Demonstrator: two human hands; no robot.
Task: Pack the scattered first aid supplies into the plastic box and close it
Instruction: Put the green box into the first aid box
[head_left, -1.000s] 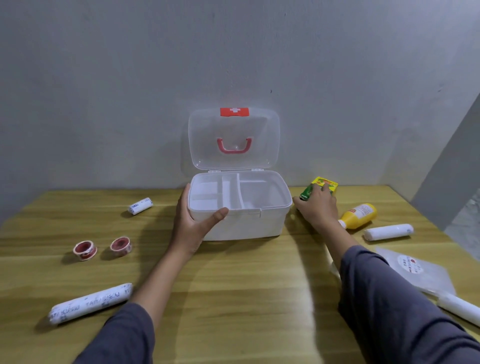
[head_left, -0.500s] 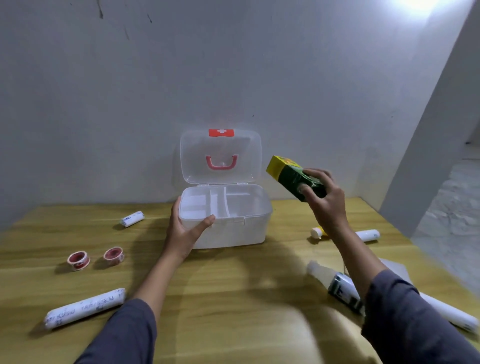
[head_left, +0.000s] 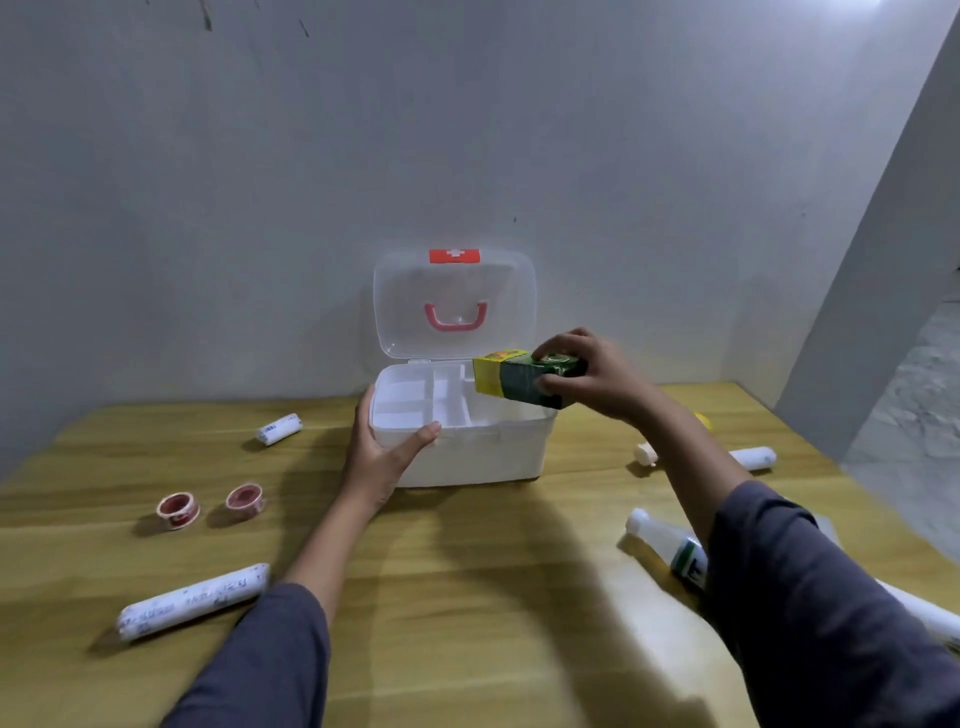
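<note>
The white plastic box stands open at the back of the wooden table, its clear lid upright with a red handle. My left hand grips the box's front left corner, thumb on the rim. My right hand holds a green and yellow carton tilted over the box's right compartment. Left of the box lie a small white roll, two red tape rolls and a long bandage roll. Right of it lie a white roll and a white bottle.
The table butts against a grey wall behind the box. A yellow bottle's cap shows behind my right forearm. Another white roll lies at the right edge, partly hidden by my sleeve. The floor drops away at the right.
My right hand picked the green carton up from the table right of the box, lifted it, and now carries it left over the box's right side. My left hand kept its hold.
</note>
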